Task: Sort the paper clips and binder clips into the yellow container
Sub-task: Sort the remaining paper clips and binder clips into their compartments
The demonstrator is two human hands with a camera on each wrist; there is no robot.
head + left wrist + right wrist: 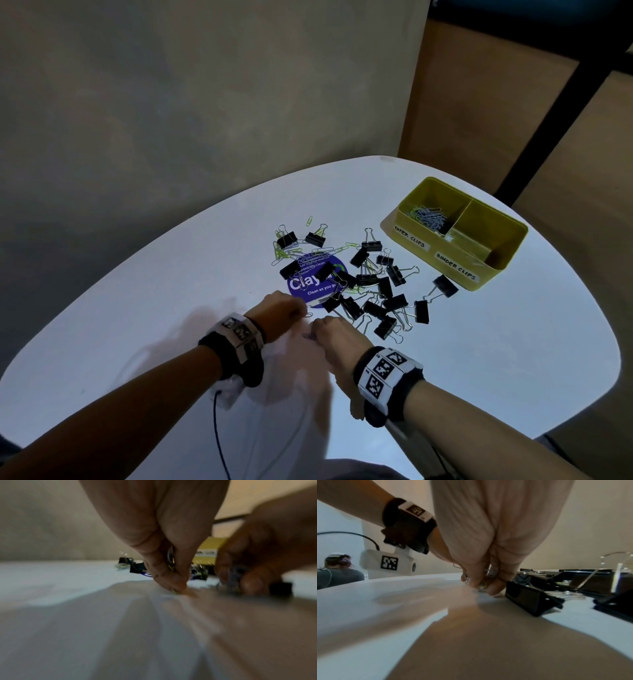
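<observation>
From the head view, the left hand and the right hand work close together at the near edge of the pile of binder clips; the yellow container stands far-right of both, so the right hand is nearer to it. In the left wrist view, curled fingers pinch several paper clips. In the right wrist view, fingers also pinch small clips; a binder clip lies just beside.
</observation>
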